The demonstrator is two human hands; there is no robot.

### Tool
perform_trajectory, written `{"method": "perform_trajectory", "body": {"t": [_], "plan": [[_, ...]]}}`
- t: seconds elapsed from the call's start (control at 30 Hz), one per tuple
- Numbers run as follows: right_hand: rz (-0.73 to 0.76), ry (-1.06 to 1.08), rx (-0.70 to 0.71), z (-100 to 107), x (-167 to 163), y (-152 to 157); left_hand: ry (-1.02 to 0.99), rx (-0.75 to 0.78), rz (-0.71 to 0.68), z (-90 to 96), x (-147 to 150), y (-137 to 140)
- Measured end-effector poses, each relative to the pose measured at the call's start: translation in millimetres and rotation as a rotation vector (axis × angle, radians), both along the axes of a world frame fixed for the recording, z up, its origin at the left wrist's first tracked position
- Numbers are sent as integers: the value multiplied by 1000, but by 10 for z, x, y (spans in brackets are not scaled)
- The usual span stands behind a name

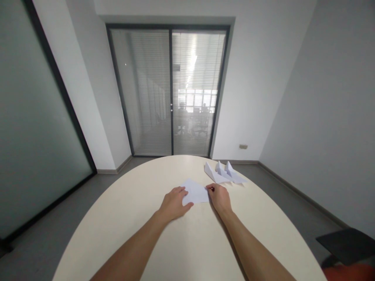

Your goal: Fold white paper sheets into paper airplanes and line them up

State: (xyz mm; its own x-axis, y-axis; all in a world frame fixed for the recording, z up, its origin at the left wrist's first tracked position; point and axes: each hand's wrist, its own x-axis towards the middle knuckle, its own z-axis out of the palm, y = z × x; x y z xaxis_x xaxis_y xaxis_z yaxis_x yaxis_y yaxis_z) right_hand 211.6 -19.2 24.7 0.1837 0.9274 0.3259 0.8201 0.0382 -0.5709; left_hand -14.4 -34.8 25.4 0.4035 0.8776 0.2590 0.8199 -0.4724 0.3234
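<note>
A small white sheet of folded paper [197, 192] with a pointed top lies on the round table in front of me. At its left edge rests my left hand [175, 203], open, fingertips touching the paper and the thumb spread away toward the bottom edge. My right hand [219, 197] has its fingers closed in a pinch at the paper's right corner. Just beyond that hand stand several white folded paper boats [225, 173], set close side by side near the table's far right edge.
The round cream table [140, 210] reaches from my body toward a glass door with blinds [170, 93]. A black chair part [347, 244] with something red below it is at the lower right. A frosted glass panel [32, 117] stands on the left.
</note>
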Motion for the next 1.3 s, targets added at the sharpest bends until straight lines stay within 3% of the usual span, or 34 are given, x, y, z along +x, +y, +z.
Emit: {"method": "perform_trajectory", "body": {"t": [0.97,1.3], "plan": [[-11,30,23,-34,-13,13,-5,30,-6,-2,-5,1],[109,-88,42,-25,-46,-21,-4,36,17,8,-7,-9]]}}
